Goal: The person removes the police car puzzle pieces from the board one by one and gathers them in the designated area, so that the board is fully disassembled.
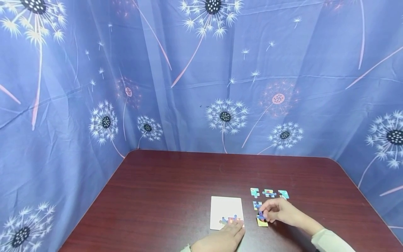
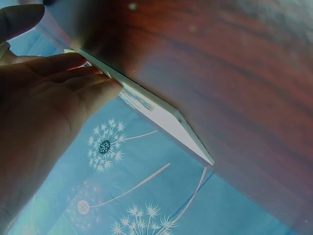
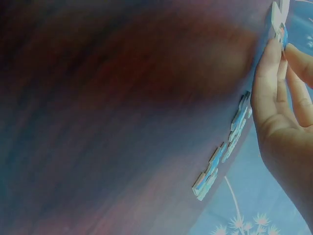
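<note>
A square white puzzle board (image 1: 224, 207) lies flat on the table, with joined puzzle pieces (image 1: 232, 219) along its near edge. My left hand (image 1: 220, 238) rests on that edge, fingers extended and partly covering the pieces. The left wrist view shows the same straight fingers (image 2: 100, 88) lying against the board (image 2: 171, 122). To the right, my right hand (image 1: 281, 211) pinches a blue puzzle piece (image 1: 261, 215) between thumb and fingertips. Directly below it is a yellow piece (image 1: 262, 223); whether the two touch, I cannot tell. In the right wrist view the pinched piece (image 3: 283, 35) is seen edge-on.
Loose puzzle pieces lie beyond my right hand: a teal one (image 1: 254, 191), a multicoloured one (image 1: 268, 193), another teal one (image 1: 283, 194) and a blue one (image 1: 256, 205). The dark red wooden table (image 1: 163, 189) meets a blue dandelion-patterned curtain (image 1: 189, 115) behind and at the sides.
</note>
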Demonstrator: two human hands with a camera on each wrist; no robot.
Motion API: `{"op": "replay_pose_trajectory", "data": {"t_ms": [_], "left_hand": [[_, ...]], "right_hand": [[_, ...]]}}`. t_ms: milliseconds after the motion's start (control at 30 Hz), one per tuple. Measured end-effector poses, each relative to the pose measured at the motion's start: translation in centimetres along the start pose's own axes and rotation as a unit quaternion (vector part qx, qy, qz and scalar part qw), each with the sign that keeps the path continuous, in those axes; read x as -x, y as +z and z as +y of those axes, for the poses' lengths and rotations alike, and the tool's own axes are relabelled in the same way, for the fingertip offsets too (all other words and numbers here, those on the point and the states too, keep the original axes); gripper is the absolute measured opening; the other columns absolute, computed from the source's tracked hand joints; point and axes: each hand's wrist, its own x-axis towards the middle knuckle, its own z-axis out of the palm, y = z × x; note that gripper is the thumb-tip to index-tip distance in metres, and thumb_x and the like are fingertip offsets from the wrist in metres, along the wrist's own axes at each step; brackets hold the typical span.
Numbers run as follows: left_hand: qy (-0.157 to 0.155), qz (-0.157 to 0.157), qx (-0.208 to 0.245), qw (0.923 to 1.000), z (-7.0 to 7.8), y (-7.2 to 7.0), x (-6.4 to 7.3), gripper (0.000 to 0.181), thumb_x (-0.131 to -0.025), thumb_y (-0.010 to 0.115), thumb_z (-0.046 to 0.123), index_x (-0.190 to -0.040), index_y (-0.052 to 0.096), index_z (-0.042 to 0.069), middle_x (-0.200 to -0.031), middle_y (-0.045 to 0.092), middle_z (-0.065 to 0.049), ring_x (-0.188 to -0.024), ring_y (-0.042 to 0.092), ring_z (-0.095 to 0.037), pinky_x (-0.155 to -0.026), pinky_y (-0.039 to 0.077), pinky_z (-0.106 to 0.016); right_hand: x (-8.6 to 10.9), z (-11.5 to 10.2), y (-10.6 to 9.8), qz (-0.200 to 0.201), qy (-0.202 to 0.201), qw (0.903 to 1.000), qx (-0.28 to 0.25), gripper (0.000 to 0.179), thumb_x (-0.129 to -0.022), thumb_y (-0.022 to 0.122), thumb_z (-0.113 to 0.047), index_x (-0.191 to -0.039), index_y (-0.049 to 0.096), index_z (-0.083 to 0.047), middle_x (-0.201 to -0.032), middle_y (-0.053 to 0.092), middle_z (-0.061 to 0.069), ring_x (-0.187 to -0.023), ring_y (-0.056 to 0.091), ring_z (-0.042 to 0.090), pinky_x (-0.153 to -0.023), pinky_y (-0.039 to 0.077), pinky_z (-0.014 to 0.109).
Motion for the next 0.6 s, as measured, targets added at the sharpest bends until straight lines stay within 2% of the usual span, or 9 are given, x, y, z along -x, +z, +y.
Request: {"op": "replay_pose_trajectory", "data": {"t_ms": [133,267,600], "left_hand": [[0.0,-0.003,0.002,1.0,0.0,0.12,-0.01,0.071,-0.096,0.043,0.056,-0.142,0.043,0.002,-0.149,0.039,-0.01,-0.14,0.031,-0.019,-0.111,0.029,-0.026],[0.003,0.008,-0.01,0.9999,-0.01,0.45,0.01,0.071,-0.095,0.044,0.056,-0.141,0.045,0.002,-0.147,0.042,-0.01,-0.139,0.034,-0.018,-0.111,0.03,-0.026],[-0.006,-0.001,-0.03,0.9995,0.18,0.43,0.09,0.073,-0.097,0.035,0.059,-0.143,0.042,0.003,-0.149,0.039,-0.01,-0.14,0.032,-0.019,-0.111,0.029,-0.025]], "right_hand": [[0.09,0.31,0.14,0.002,-0.013,0.9998,0.014,0.019,-0.085,0.056,0.011,-0.102,0.063,0.011,-0.079,0.063,0.02,-0.067,0.06,0.008,-0.055,0.055,0.032],[0.2,0.63,0.28,0.008,-0.021,0.9994,0.028,0.018,-0.085,0.056,0.012,-0.101,0.064,0.01,-0.079,0.063,0.018,-0.066,0.06,0.007,-0.053,0.055,0.031],[0.21,0.4,0.33,0.013,-0.022,0.9991,0.035,0.015,-0.087,0.058,0.007,-0.1,0.065,0.01,-0.079,0.063,0.012,-0.064,0.058,0.004,-0.052,0.053,0.028]]}}
